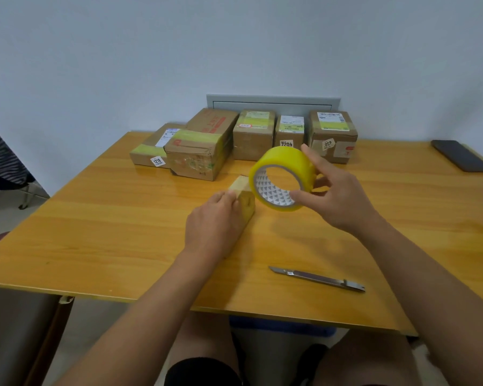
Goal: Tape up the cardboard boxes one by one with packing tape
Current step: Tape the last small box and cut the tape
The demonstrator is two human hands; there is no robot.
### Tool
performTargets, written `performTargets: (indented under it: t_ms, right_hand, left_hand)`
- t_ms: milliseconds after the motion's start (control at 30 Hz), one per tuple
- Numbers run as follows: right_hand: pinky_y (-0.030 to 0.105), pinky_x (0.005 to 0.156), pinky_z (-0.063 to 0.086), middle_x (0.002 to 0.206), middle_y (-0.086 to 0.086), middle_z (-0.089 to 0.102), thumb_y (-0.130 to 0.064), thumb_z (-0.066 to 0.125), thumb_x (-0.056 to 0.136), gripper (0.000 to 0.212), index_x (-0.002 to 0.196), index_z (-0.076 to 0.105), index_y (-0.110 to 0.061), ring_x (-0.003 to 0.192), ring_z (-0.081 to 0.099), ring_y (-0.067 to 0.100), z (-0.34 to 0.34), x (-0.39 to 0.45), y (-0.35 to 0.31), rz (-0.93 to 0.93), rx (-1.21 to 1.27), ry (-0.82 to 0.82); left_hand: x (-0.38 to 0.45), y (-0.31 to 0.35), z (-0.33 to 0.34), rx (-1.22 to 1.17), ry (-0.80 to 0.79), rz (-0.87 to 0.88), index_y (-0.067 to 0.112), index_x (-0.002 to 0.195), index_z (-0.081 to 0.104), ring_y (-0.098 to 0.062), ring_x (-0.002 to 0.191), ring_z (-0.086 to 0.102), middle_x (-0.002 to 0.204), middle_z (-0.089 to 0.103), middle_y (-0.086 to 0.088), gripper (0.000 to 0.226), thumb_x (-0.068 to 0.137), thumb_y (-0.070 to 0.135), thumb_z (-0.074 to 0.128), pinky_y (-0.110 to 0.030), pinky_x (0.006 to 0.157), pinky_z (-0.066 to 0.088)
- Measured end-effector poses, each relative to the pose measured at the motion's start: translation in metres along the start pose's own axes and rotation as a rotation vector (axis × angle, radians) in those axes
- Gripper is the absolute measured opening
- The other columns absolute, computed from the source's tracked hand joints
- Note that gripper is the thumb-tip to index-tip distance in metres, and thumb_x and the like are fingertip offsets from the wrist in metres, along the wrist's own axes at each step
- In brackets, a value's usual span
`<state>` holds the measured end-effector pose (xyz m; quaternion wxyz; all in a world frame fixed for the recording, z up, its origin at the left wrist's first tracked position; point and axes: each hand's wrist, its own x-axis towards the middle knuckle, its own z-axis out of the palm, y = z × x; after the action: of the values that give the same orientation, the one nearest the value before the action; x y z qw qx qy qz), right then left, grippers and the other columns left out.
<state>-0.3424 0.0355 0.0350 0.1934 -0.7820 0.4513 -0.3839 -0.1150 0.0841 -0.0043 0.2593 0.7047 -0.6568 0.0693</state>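
Head view: I am looking down over both forearms at a wooden bench set against a pale wall.
Bench: it is carrying everything named below, its yellow-brown top running the width of the picture.
Back row of boxes: five taped cardboard boxes are sitting along the far edge by the wall, most showing labels and strips of yellow-green tape; two at the left are touching, one partly behind the other.
Right hand: my right hand is holding the tape roll up off the bench, thumb at the near rim and fingers curled over the far side, so they are grasping it.
Tape roll: the yellow packing tape roll is hanging tilted in the air, its open core facing me, just right of the small box and in front of the back row.
Left hand: my left hand is resting on the small box, fingers curling over its near end; I am reading that as a hold on it.
Small box: a small narrow cardboard box is lying mid-bench, largely hidden under the left hand.
Phone: a dark phone is lying flat at the far right.
Knife: a slim metal utility knife is lying near the front edge, apart from both hands.
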Motion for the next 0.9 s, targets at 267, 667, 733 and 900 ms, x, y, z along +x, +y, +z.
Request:
performTargets:
  t_ms: [267,667,733,900]
  right_hand:
    - [0.025,0.08,0.056,0.125,-0.007,0.048,-0.033,0.074,0.085,0.087,0.152,0.019,-0.041,0.102,0.059,0.013,0.023,-0.017,0.019,0.032,0.07,-0.039]
    - [0.035,0.088,0.055,0.142,0.0,0.047,-0.037,0.073,0.085,0.092,0.153,0.012,-0.041,0.109,0.057,0.017,0.047,-0.001,0.027,-0.007,0.025,-0.124]
    - [0.034,0.087,0.054,0.141,0.002,0.047,-0.037,0.073,0.086,0.092,0.153,0.01,-0.04,0.108,0.055,0.016,0.049,0.002,0.023,-0.026,-0.008,-0.137]
    - [0.031,0.088,0.052,0.147,0.002,0.044,-0.04,0.073,0.085,0.094,0.154,0.01,-0.039,0.109,0.05,0.011,0.058,0.007,0.017,-0.043,-0.032,-0.148]
  left_hand:
    - [0.0,-0.004,-0.002,-0.131,0.059,-0.036,0.016,0.12,0.067,-0.03,0.103,0.063,0.117,0.069,-0.004,0.027,0.1,0.025,0.051,-0.038,0.076,0.046]
    - [0.014,-0.024,0.01,-0.36,-0.181,-0.182,0.026,0.143,0.049,-0.02,0.128,0.05,0.144,0.052,0.002,0.04,0.103,0.025,0.044,-0.036,0.099,0.043]
    - [0.021,-0.029,0.011,-0.284,-0.28,-0.083,0.027,0.152,0.035,-0.018,0.139,0.04,0.155,0.038,0.006,0.05,0.103,0.017,0.039,-0.033,0.106,0.037]
    - [0.029,-0.045,0.022,-0.158,-0.387,0.039,0.029,0.153,0.031,-0.022,0.136,0.042,0.156,0.037,0.006,0.053,0.101,0.02,0.037,-0.036,0.101,0.043]
